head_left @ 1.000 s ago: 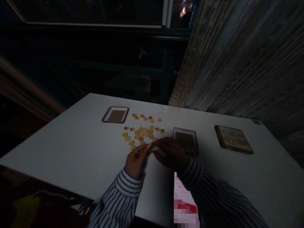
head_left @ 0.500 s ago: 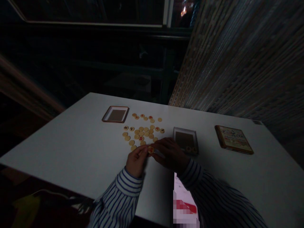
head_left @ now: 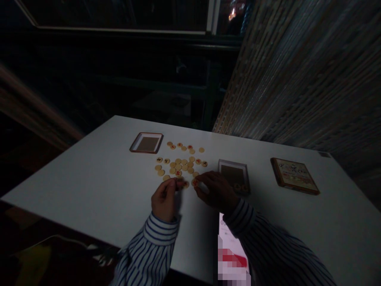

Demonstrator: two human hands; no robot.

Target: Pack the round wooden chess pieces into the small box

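Note:
Round wooden Chinese chess pieces (head_left: 184, 167) lie scattered mid-table, most of them blank side up and several showing red or black characters. My left hand (head_left: 164, 200) is closed, thumb and index finger together, with a red-marked piece (head_left: 185, 184) at its fingertips. Just to its right, my right hand (head_left: 216, 191) pinches another red-marked piece (head_left: 195, 182) between thumb and fingers. A small gap separates the two pieces. Shadow hides part of the left fingers' contact.
A shallow open tray (head_left: 247, 169) holding a few pieces sits beside my right hand. Another open tray or lid (head_left: 137, 137) stands at the back left. A decorated box (head_left: 294, 174) lies on the right of the white table (head_left: 98, 178). A lit phone screen (head_left: 230, 242) is below my right wrist.
My hands have parted slightly, the left moving left. Where one marked piece showed between them, two now show, one at each hand's fingertips. The view has shifted a little.

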